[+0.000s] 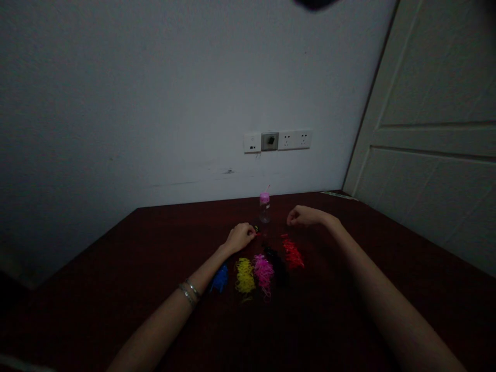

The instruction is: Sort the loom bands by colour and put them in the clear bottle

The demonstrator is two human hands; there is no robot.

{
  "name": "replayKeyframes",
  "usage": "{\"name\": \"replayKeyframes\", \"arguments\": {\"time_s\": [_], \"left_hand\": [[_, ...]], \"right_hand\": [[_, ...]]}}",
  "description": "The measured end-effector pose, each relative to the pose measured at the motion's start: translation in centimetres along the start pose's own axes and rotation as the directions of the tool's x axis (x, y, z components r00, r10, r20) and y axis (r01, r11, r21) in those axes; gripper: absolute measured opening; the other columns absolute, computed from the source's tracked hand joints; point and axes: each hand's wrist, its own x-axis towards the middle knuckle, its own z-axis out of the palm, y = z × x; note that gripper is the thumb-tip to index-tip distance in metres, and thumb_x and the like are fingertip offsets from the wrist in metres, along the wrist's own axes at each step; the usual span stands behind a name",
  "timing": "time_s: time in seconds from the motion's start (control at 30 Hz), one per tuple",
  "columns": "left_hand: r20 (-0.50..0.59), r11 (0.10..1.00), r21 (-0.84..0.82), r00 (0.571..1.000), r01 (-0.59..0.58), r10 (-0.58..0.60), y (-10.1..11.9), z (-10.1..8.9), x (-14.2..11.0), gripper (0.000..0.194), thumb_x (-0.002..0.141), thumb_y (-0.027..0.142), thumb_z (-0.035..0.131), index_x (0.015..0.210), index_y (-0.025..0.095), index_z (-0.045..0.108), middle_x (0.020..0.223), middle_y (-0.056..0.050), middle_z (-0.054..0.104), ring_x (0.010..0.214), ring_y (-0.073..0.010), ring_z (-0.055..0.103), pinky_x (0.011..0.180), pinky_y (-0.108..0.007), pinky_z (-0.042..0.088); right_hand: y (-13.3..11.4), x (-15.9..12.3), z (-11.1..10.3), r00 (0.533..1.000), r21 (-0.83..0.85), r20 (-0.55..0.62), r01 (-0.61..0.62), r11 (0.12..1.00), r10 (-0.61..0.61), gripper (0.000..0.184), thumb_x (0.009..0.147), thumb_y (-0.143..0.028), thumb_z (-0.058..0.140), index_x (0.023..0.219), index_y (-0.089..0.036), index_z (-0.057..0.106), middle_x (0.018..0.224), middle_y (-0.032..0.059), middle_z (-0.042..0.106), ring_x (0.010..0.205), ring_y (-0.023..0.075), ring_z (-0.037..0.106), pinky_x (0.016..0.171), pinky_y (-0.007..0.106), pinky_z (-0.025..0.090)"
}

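My left hand (240,236) is closed in a pinch, with a bit of a red rubber band (258,234) showing at its fingertips. Just beyond those fingertips is a small dark and yellow-green piece (256,228), too small to name. My right hand (303,216) is curled shut above the table, past the pile of red rubber bands (293,253); whatever its fingers may hold is hidden. Nearer to me lie piles of black bands (277,266), pink bands (264,274), yellow bands (245,276) and blue bands (220,279), the blue ones partly behind my left forearm.
A clear bottle with a pink lid (264,207) stands upright between and beyond my hands on the dark red table (174,232). Behind the table, the wall carries a row of sockets (287,139). A pale panelled door (430,170) rises at the right.
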Motion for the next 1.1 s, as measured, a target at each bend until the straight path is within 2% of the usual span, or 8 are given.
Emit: {"name": "replayKeyframes", "arguments": {"time_s": [0.2,0.43,0.63,0.73,0.83,0.9,1.0,1.1], "left_hand": [[0.045,0.990,-0.116,0.996,-0.077,0.083,1.9,0.0,2.3,0.020,0.074,0.025,0.050,0.081,0.017,0.067,0.083,-0.004,0.065,0.074,-0.0139,0.057,0.065,-0.021,0.041],[0.090,0.974,-0.161,0.980,-0.160,0.176,4.8,2.1,4.0,0.022,0.074,0.030,0.052,0.081,0.018,0.067,0.080,-0.003,0.065,0.071,-0.0136,0.057,0.061,-0.021,0.040],[0.096,0.963,-0.211,0.977,-0.167,0.190,5.2,2.7,4.2,0.027,0.073,0.035,0.055,0.088,0.017,0.067,0.076,-0.003,0.064,0.067,-0.0124,0.055,0.060,-0.021,0.039],[0.062,0.964,-0.238,0.989,-0.118,0.136,4.0,1.9,4.3,0.029,0.073,0.036,0.053,0.089,0.016,0.067,0.076,-0.003,0.065,0.067,-0.0126,0.056,0.061,-0.021,0.039],[-0.022,0.954,-0.292,0.998,-0.069,0.065,1.8,0.8,4.3,0.031,0.075,0.036,0.049,0.086,0.013,0.068,0.076,-0.004,0.065,0.067,-0.0131,0.056,0.062,-0.021,0.040],[-0.071,0.939,-0.343,0.997,0.011,-0.038,-0.1,0.0,4.2,0.034,0.077,0.035,0.046,0.086,0.011,0.067,0.074,-0.005,0.066,0.065,-0.0135,0.056,0.060,-0.022,0.040],[-0.170,0.919,-0.372,0.964,0.129,-0.204,-3.3,-1.1,3.5,0.035,0.076,0.037,0.046,0.078,0.010,0.068,0.070,-0.006,0.065,0.067,-0.0145,0.056,0.059,-0.022,0.040],[-0.198,0.869,-0.440,0.919,0.227,-0.341,-6.5,-1.5,2.5,0.038,0.075,0.041,0.045,0.070,0.009,0.066,0.058,-0.003,0.061,0.058,-0.0128,0.053,0.054,-0.020,0.037]], "right_hand": [[0.6,-0.7,-1.0,0.999,0.052,-0.034,0.005,0.999,-0.003,0.027,0.064,-0.019,0.050,0.085,-0.012,0.066,0.076,0.0052,0.063,0.057,0.0092,0.051,0.046,0.018,0.038],[0.6,-1.3,-1.5,0.998,0.043,-0.064,-0.024,0.999,0.027,0.028,0.066,-0.019,0.049,0.087,-0.012,0.066,0.074,0.0059,0.063,0.056,0.0097,0.051,0.044,0.017,0.036],[0.5,-1.4,-1.6,0.996,0.036,-0.073,-0.047,0.998,0.050,0.028,0.066,-0.022,0.050,0.088,-0.013,0.066,0.074,0.0045,0.063,0.058,0.0103,0.052,0.047,0.018,0.038],[0.6,-1.1,-1.5,0.997,0.025,-0.069,-0.025,0.999,0.026,0.028,0.065,-0.022,0.051,0.087,-0.013,0.067,0.074,0.0043,0.063,0.059,0.0110,0.053,0.046,0.018,0.037],[0.4,-0.7,-1.2,0.998,0.001,-0.070,-0.002,1.000,0.002,0.027,0.065,-0.019,0.050,0.085,-0.013,0.067,0.072,0.0041,0.063,0.057,0.0106,0.053,0.048,0.018,0.038],[0.1,-0.4,-1.0,0.997,-0.025,-0.070,0.030,0.999,-0.032,0.026,0.064,-0.017,0.049,0.083,-0.013,0.067,0.071,0.0043,0.064,0.058,0.0108,0.054,0.051,0.019,0.039],[-0.6,0.2,-0.3,0.993,-0.069,-0.073,0.092,0.993,-0.097,0.025,0.064,-0.015,0.050,0.081,-0.012,0.068,0.072,0.0051,0.065,0.063,0.0123,0.056,0.056,0.020,0.040],[-1.7,0.7,0.9,0.986,-0.105,-0.077,0.137,0.985,-0.145,0.024,0.064,-0.015,0.050,0.079,-0.011,0.068,0.074,0.0049,0.065,0.066,0.0129,0.056,0.058,0.020,0.040]]}}
